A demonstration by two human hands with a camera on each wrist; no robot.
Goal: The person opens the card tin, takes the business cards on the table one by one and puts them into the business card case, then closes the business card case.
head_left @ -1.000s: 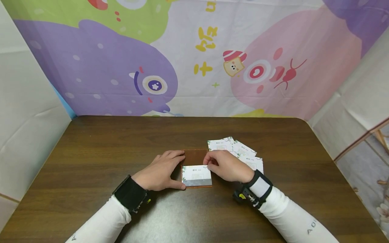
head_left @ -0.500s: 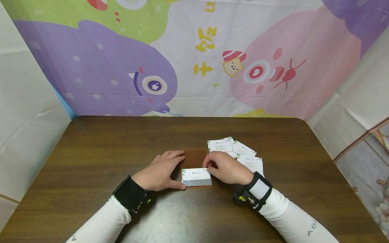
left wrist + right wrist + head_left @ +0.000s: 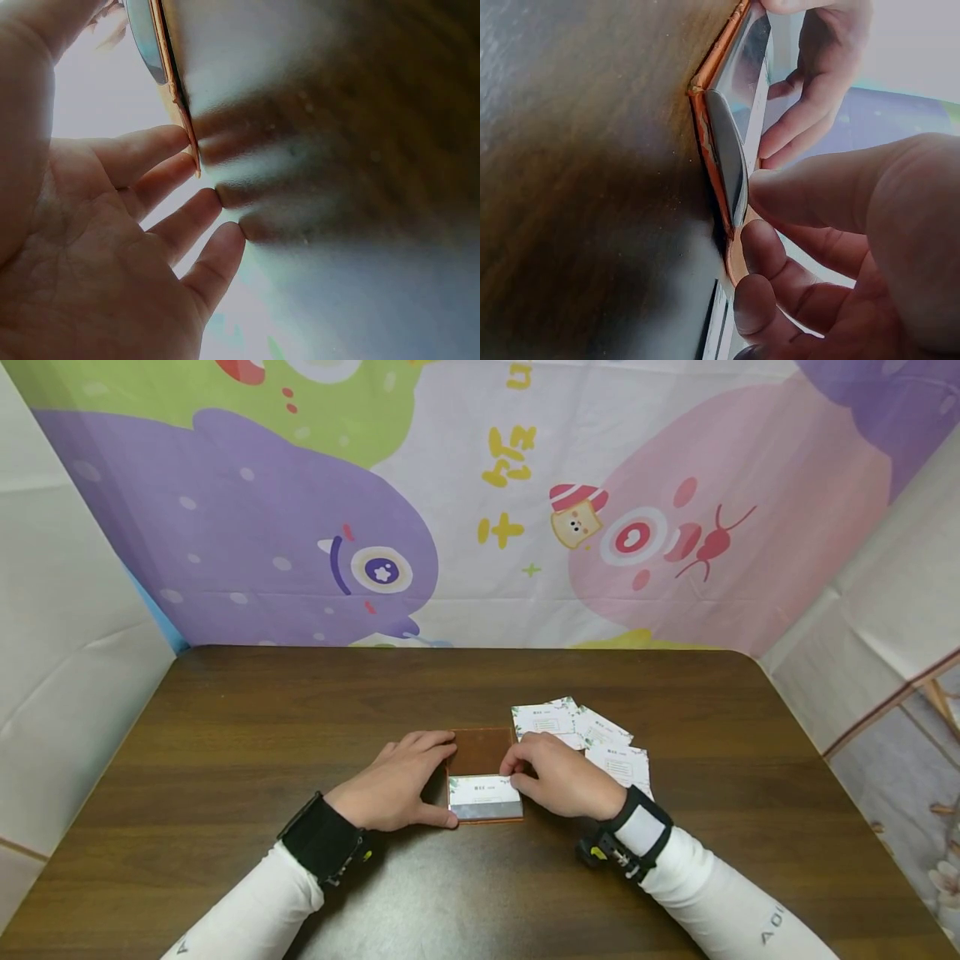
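Observation:
A brown card holder [image 3: 478, 750] lies unfolded on the table. Along its near side runs a grey, shiny pocket [image 3: 486, 812], also visible as the metallic pocket [image 3: 727, 139] in the right wrist view. A white business card [image 3: 480, 788] with green leaf corners sits partly in that pocket, its lower part hidden. My right hand [image 3: 568, 777] pinches the card's upper right corner between thumb and fingers. On the other side, my left hand [image 3: 393, 785] rests with spread fingers against the holder's left edge, thumb at the near corner. In the left wrist view, fingertips touch the holder's rim [image 3: 177, 97].
Several loose business cards [image 3: 546, 720] lie overlapping beyond and beside my right hand. The brown wooden table [image 3: 262, 727] ends at a cartoon-printed cloth [image 3: 465, 602] at the back. Both wrists wear black straps with cameras.
The business card has slid down toward me, deeper into the grey pocket, with my right hand's fingers lowering along with it. My left hand and the loose cards stay in place.

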